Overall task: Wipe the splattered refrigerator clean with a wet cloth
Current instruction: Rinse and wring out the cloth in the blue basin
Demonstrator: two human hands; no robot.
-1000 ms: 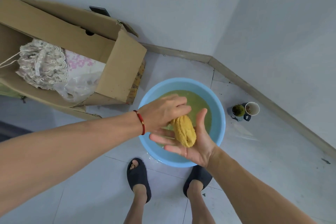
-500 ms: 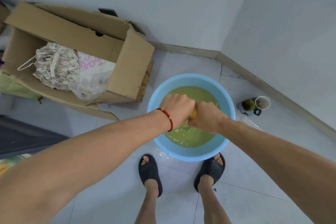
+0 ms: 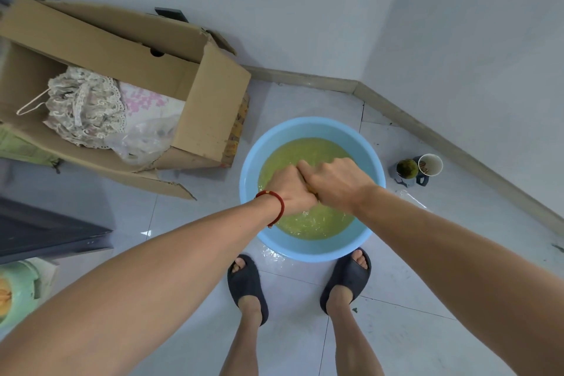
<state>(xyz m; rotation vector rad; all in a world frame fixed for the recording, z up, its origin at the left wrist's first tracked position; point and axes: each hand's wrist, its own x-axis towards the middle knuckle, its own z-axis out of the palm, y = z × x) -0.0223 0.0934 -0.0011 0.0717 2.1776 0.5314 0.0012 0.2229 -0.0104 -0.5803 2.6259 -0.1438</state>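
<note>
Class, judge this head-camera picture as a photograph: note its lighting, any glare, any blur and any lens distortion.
Head view: light is soft and even, shadows faint; small glints show on the water in the basin and on the wet floor below it; the left edge by the box is smeared; the wide lens bends the skirting and swells the near forearms; both hands are sharp.

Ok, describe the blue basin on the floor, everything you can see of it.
The blue basin is round, light blue and looks like smooth plastic. It sits upright on the pale tiled floor near the room's corner, just in front of two dark slippers, beside the cardboard box. It holds cloudy yellow-green water, rippled under the hands. The left hand and right hand are clenched together above it. Spilled water glistens on the tiles at its near edge.
</note>
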